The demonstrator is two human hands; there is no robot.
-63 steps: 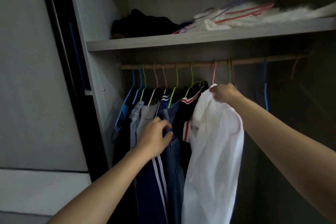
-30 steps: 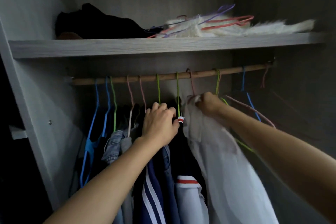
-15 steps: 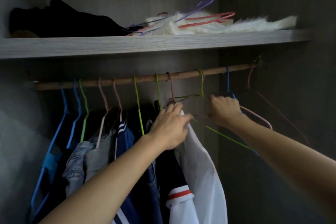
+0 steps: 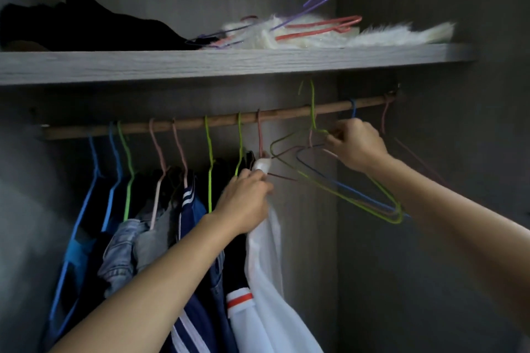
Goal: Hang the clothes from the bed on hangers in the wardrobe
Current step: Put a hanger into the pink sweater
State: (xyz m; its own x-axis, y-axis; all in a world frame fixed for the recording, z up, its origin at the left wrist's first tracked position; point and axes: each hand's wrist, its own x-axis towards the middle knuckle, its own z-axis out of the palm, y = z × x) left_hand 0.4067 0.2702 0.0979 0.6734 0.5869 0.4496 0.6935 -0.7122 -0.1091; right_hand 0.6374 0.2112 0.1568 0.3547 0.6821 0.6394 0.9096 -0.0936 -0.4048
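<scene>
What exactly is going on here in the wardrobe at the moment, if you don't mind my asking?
A person is hanging clothes on the wooden rail. The left hand grips the top of a white garment that hangs from a pink hanger beside the other clothes. The right hand holds a bunch of empty wire hangers, and the green hanger among them has its hook lifted above the rail. More spare hangers lie on the shelf above.

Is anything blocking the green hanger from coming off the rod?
Its hook is already above the rod. Its frame overlaps blue and pink empty hangers in the right hand, so they may snag.
</scene>
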